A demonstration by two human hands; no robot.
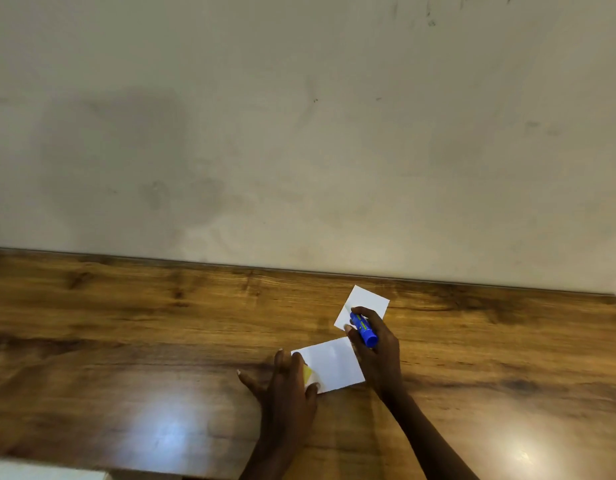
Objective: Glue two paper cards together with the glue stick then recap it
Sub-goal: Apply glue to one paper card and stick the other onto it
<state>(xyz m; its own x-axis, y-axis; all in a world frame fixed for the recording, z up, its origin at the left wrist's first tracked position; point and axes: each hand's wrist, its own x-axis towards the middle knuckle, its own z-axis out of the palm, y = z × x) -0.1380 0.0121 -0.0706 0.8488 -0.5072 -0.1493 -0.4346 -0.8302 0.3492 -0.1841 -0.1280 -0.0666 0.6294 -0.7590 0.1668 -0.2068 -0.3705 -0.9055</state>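
Observation:
Two white paper cards lie on the wooden table [126, 323]. The near card [334, 365] is pinned at its left edge by my left hand [285, 386], which also has a small yellow piece, apparently the glue stick's cap [308, 372], tucked under the fingers. The far card [363, 303] lies tilted just beyond it. My right hand [375, 348] grips the blue glue stick [363, 329], its tip pointing down onto the far card; the tip itself is hidden by my fingers.
A plain beige wall [299, 133] rises right behind the table's back edge. A pale surface [40, 471] shows at the bottom left corner, beyond the table's front edge.

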